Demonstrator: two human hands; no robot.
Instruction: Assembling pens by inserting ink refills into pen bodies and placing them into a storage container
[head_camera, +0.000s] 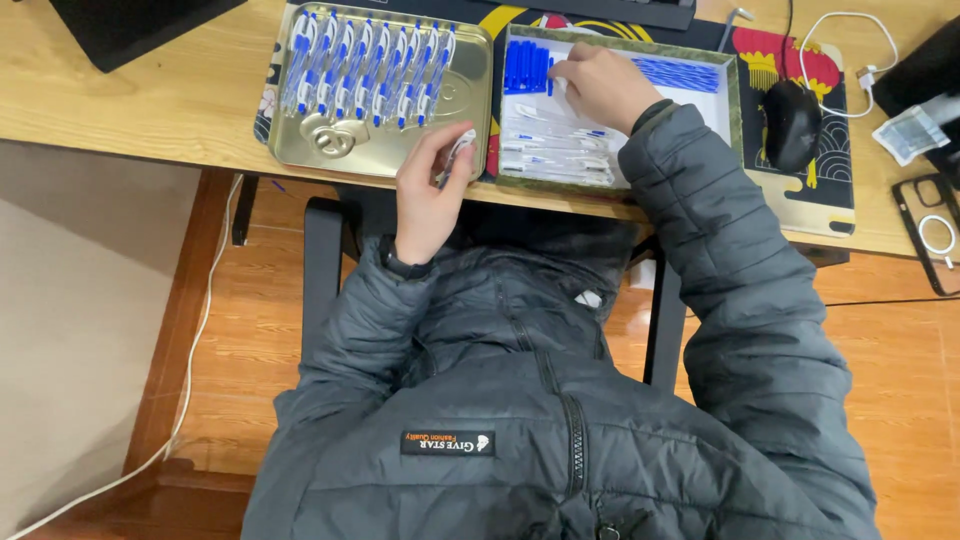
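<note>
The left hand (428, 195) pinches a small white pen barrel (458, 153) between thumb and fingers, at the near edge of a shiny gold metal tin lid (470, 90). At twelve o'clock from it, assembled blue-and-white pens (370, 65) lie in a neat row on that smooth lid. At two o'clock, the right hand (603, 85) curls over parts inside a shallow green-rimmed cardboard box (728, 120); whether it grips anything I cannot tell. Blue caps (526, 66) sit at its ten o'clock, white plastic barrels (555, 155) at seven, thin blue refills (680, 73) at three. A black mouse (792, 122) rests farther right.
</note>
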